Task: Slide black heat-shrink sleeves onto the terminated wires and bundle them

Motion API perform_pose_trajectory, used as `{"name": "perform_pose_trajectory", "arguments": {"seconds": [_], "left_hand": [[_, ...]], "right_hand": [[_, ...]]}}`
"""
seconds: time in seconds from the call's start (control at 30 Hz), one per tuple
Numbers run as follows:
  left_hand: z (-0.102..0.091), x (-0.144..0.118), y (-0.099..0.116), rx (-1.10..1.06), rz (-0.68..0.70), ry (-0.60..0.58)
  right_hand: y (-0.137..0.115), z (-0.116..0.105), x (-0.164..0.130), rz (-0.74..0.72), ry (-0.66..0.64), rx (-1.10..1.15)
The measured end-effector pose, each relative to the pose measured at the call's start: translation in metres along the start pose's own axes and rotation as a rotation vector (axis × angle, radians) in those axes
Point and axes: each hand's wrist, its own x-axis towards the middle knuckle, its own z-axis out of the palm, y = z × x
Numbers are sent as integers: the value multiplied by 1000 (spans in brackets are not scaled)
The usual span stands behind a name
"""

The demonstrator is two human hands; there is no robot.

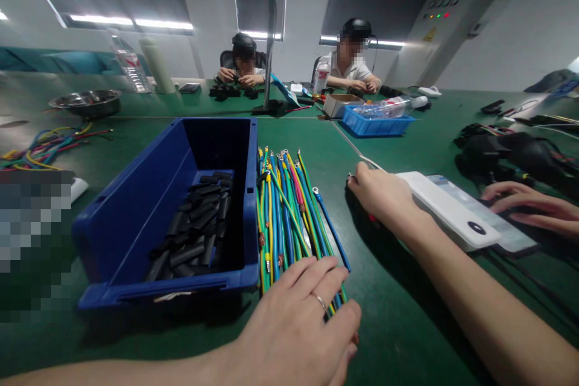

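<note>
A bundle of cables (pixel 289 211) in yellow, green, blue and red, many tipped with metal ring terminals, lies on the green table. My left hand (pixel 303 307), wearing a ring, covers the near end of the bundle. Its fingers curl over the cables, with thumb and index finger close together at the right edge. To the right of the bundle, my right hand (pixel 380 193) is closed, palm down, near the table. A bit of metal and a spot of red show at its fingers; what it holds is mostly hidden.
Left of the cables stands a blue bin (pixel 167 286) holding short black tubes (pixel 199 223). A white device (pixel 447 211) lies beside my right forearm, near a co-worker's hand (pixel 534 202). Farther back are a blue tray (pixel 377 126), a metal bowl (pixel 85 102) and two seated people.
</note>
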Motion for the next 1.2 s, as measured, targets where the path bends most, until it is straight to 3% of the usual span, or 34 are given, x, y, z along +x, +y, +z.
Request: {"name": "perform_pose_trajectory", "arguments": {"seconds": [0.3, 0.6, 0.73, 0.87, 1.07, 1.2], "left_hand": [[1, -2, -1, -27, -20, -23], [-2, 0, 1, -36, -36, -68], [-2, 0, 1, -32, -31, -57], [-3, 0, 4, -10, -48, -73], [-6, -1, 7, -7, -92, -89], [-8, -2, 8, -16, -122, -110]], "right_hand": [[22, 19, 22, 113, 89, 54], [21, 21, 20, 43, 161, 148], [19, 15, 15, 13, 297, 212], [-11, -7, -3, -165, 473, 325], [-92, -30, -26, -790, 426, 420], [-122, -23, -20, -840, 411, 426]]}}
